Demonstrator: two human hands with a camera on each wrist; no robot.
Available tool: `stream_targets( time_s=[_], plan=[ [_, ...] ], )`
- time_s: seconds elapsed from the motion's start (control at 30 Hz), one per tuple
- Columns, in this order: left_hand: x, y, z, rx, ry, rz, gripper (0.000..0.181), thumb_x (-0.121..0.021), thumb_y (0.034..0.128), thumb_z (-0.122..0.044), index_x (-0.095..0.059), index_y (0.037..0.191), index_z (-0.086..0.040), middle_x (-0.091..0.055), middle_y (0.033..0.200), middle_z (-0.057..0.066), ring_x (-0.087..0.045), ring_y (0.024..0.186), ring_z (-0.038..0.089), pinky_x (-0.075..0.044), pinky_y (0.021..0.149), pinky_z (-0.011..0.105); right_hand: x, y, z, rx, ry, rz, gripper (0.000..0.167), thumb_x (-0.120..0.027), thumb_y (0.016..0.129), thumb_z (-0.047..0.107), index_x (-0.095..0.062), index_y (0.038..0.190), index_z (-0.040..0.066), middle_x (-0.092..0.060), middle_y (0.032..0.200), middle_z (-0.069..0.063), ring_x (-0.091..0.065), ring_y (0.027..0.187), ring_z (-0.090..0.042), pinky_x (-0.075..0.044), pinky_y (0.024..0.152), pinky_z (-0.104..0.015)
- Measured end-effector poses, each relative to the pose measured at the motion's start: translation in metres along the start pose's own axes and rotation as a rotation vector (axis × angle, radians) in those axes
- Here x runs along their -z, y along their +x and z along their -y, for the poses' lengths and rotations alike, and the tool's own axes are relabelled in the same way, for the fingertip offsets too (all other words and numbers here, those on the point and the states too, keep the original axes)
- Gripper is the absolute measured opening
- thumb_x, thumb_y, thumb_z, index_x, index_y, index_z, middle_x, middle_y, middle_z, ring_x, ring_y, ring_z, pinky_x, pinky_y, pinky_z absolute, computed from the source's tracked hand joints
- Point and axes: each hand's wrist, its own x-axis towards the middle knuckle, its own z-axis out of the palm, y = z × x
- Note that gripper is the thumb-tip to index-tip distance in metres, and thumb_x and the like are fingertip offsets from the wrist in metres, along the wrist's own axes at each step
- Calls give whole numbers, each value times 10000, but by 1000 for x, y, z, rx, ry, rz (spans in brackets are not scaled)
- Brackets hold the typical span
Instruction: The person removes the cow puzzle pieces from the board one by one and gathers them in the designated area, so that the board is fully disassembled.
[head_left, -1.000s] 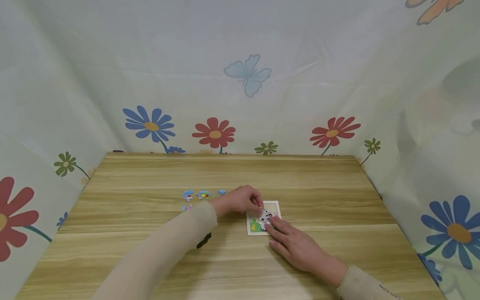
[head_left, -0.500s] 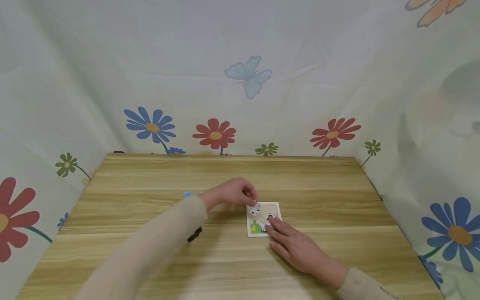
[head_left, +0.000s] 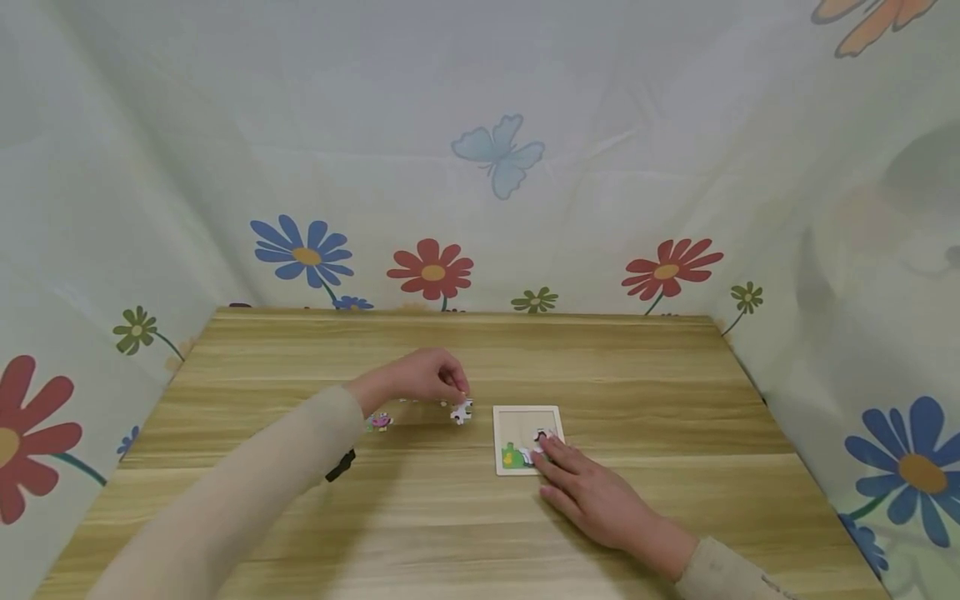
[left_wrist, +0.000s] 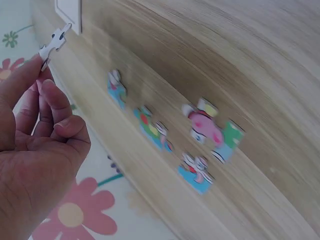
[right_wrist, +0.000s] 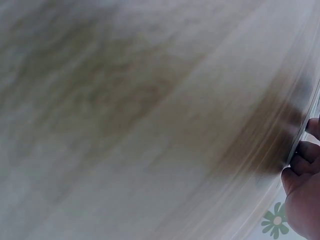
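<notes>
Between thumb and fingertips, the left hand (head_left: 427,377) pinches a white puzzle piece with black spots (head_left: 461,411), held over the table left of a square puzzle frame (head_left: 497,442). In the left wrist view the same piece (left_wrist: 54,46) stands out from the fingertips of the left hand (left_wrist: 45,135). The right hand (head_left: 596,496) lies with extended fingers on the lower right of the frame, partly covering pieces there. A green piece with a yellow figure (head_left: 513,456) lies in the frame's lower left. The right wrist view shows the right hand (right_wrist: 305,185) at its edge.
Several loose pieces, among them a pink one (left_wrist: 204,125) and a blue-edged one (left_wrist: 196,172), lie on the wooden table (head_left: 600,358) beneath the left hand and wrist. A flowered cloth (head_left: 360,150) surrounds the table's back and sides.
The left hand has lifted the spotted white piece from the frame and moved left with it, baring more of the frame's inner board. The right hand has stayed in place.
</notes>
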Motion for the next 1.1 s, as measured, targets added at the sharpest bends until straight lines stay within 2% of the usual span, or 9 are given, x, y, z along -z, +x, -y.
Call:
stream_targets(
  time_s=[0.2,0.5,0.6,0.9,1.1],
  plan=[
    [10,-15,24,9,-3,-4,44,-808,945,-126,-774,925,-106,-709,856,-39,-587,777,120,-509,756,292,1,0,0,2,7,-4,519,-589,1096,337,-550,1534,62,-462,1621,-163,-444,1491,-350,-438,1132,-532],
    [17,-37,43,86,-4,-10,40,-794,955,-109,-765,937,-88,-713,868,-16,-603,792,139,-525,774,310,1,0,0,-2,-6,-8,522,-583,1098,353,-551,1535,70,-463,1623,-154,-445,1491,-343,-442,1127,-530],
    [16,-42,48,92,-8,-11,41,-789,954,-91,-758,938,-70,-715,867,-2,-610,789,139,-530,775,316,1,0,1,-1,-4,-4,518,-575,1102,349,-549,1537,69,-464,1621,-156,-448,1489,-347,-441,1127,-536],
    [9,-45,62,80,63,-57,65,-806,932,-85,-746,907,-88,-713,860,-26,-628,779,115,-542,761,301,0,0,-1,-7,-1,-2,529,-584,1096,362,-547,1540,79,-459,1626,-148,-440,1495,-335,-436,1134,-530],
    [4,-45,65,103,97,-89,74,-809,937,-107,-747,898,-115,-700,851,-42,-618,773,117,-542,770,315,0,0,-1,-31,-7,20,539,-564,1102,393,-535,1553,100,-437,1646,-122,-417,1514,-310,-421,1152,-515]
  ],
)
